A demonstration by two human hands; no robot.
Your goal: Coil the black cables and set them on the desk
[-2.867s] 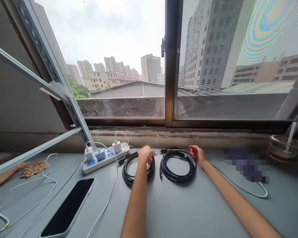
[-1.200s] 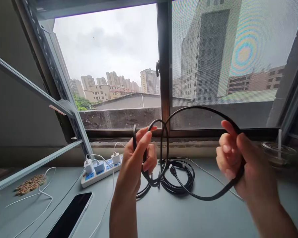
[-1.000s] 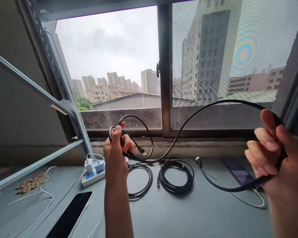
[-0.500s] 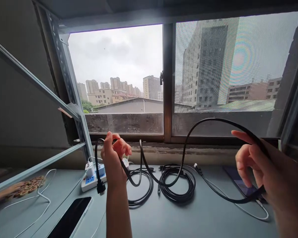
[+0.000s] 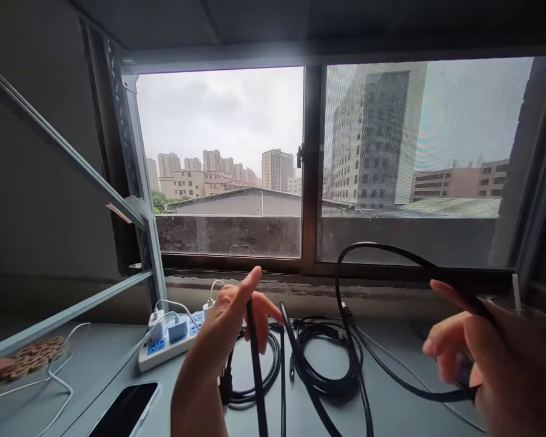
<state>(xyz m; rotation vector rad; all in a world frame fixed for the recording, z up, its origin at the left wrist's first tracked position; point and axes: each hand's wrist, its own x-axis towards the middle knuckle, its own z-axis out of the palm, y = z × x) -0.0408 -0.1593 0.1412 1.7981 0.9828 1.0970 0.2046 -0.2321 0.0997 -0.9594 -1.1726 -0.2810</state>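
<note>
A thick black cable (image 5: 382, 246) runs between my two hands. My left hand (image 5: 227, 318), thumb pointing up, is closed around one stretch of it, and the cable drops from there past the bottom of the view. The cable's dark plug (image 5: 226, 385) hangs beside my left wrist, partly hidden. On the right, my right hand (image 5: 477, 346) grips the cable with curled fingers; an arch rises above it and another length sags to its left. Behind the hanging lengths, a coiled black cable (image 5: 276, 370) and a second black coil (image 5: 334, 388) lie on the grey table.
A white power strip (image 5: 164, 358) with chargers plugged in stands left of my left hand. A phone (image 5: 127, 403) lies in front of it. Metal shelf framing (image 5: 155, 249) rises at left before the window. At far left, another person's hand (image 5: 0, 367) is beside a brown openwork piece.
My left hand has moved right and lower, bringing the plug with it. The cable between my hands now hangs below the view. My right hand still holds its part. The camera view has shifted slightly.
</note>
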